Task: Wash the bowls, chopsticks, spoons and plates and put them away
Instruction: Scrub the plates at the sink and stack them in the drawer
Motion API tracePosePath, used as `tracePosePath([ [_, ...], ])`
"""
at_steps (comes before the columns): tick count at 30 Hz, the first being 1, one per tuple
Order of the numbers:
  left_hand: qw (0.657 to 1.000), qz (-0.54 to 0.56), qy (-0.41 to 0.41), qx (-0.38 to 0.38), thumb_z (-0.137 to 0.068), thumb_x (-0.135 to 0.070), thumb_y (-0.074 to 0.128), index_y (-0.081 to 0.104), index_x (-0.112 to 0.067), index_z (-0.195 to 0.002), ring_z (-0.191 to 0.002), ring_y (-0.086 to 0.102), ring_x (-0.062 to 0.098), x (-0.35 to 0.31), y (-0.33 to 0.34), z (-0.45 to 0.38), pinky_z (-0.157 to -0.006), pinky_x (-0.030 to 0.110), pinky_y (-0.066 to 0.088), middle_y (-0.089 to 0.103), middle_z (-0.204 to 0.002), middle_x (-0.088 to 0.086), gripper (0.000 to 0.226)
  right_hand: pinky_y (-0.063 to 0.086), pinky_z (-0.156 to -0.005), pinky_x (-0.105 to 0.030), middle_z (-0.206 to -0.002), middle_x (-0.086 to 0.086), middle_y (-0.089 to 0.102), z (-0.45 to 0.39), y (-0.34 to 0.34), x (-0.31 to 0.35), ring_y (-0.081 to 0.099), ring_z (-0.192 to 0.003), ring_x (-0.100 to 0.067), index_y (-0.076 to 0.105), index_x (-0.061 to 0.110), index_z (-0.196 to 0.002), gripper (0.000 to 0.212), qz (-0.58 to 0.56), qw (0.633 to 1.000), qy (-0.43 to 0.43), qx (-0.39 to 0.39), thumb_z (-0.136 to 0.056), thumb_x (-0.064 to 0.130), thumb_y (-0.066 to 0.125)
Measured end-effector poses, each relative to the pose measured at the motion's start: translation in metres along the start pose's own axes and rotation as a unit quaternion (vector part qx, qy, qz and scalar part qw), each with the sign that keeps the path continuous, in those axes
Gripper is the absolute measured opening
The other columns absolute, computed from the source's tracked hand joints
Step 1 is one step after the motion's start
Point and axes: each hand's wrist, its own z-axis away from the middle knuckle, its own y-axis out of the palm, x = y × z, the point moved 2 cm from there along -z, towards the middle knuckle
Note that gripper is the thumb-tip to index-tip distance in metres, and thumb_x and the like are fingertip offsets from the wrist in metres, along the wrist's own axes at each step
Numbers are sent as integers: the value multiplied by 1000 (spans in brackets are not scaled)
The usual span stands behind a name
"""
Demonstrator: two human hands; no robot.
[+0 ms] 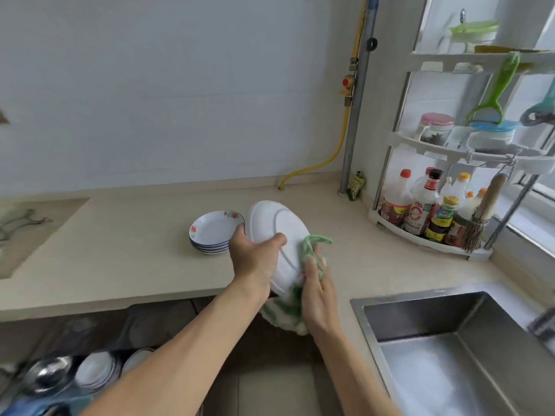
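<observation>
My left hand [253, 258] grips a large white plate [280, 235] by its rim, tilted on edge over the front of the counter, its underside facing me. My right hand [316, 292] holds a green and white cloth [312, 250] against the plate's lower right side; the cloth hangs down below the plate. A stack of several small white plates [211, 232] with blue rims and red flower marks sits on the counter just left of the held plate.
A steel sink [450, 349] lies at the lower right. A corner rack [435, 235] with sauce bottles and a brush stands at the right. Bowls [96, 370] sit in an open space below the beige counter [120, 250]. A yellow gas hose [339, 145] runs down the wall.
</observation>
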Motion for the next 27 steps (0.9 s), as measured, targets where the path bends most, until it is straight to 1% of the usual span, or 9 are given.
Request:
tracePosePath([
  [3,1000,13,-8,-9,-73,1,76,65,-22,-95,-79,68,13,3,-40,-10,-67,28,55,71,-90,-2,34,52,-95,-48,-111,-10,69,-13,28,2,65,-107,-29,65,12,-112,40,-42,994,103,-7,-101,43,43],
  [6,996,41,-17,-73,-72,1,77,66,-16,-99,-83,69,21,3,-82,-32,-66,30,56,71,-92,1,34,33,-117,-40,-150,6,45,23,90,5,42,-137,-12,42,29,-148,55,-28,998,63,3,-100,57,36],
  [9,984,87,-70,-140,-72,-1,76,61,-14,-99,-81,66,24,5,-127,-56,-78,40,59,67,-91,2,34,15,-124,-39,-163,19,12,71,161,1,11,-150,-6,15,43,-155,75,-25,1000,5,7,-90,77,26],
  [12,980,90,-89,-153,-73,-2,75,61,-15,-104,-81,65,22,9,-185,-73,-78,38,58,67,-94,3,36,28,-119,-46,-158,6,34,70,204,-14,32,-145,-16,34,33,-152,66,-34,997,73,-6,-95,66,32],
  [16,992,40,-74,-91,-74,3,75,65,-14,-100,-77,65,21,14,-253,-86,-70,31,54,70,-89,4,32,46,-103,-45,-122,-4,62,41,233,-17,58,-114,-26,56,16,-119,44,29,980,185,69,-100,51,38],
  [18,992,28,-75,-93,-73,3,75,66,-14,-99,-75,65,21,19,-287,-100,-67,30,53,70,-87,5,33,47,-93,-39,-112,1,65,46,270,-4,59,-106,-21,61,24,-113,46,121,980,89,132,-97,58,35],
  [20,987,27,-92,-129,-71,1,76,66,-13,-98,-72,66,23,26,-316,-116,-63,29,53,71,-86,7,32,43,-97,-32,-124,15,61,68,309,1,54,-115,-8,62,35,-126,42,176,965,-28,193,-100,54,37],
  [24,966,66,-132,-215,-69,-3,77,65,-14,-102,-79,69,28,52,-374,-146,-71,38,59,71,-93,11,37,21,-119,-20,-160,14,28,121,359,-28,18,-145,4,34,37,-152,45,267,901,-214,268,-108,36,33],
  [27,952,81,-149,-254,-74,-3,79,63,-14,-110,-86,67,27,74,-412,-160,-82,39,57,70,-101,9,41,14,-120,-18,-165,3,13,135,372,-70,3,-152,-8,21,27,-157,53,322,841,-297,318,-107,24,38],
])
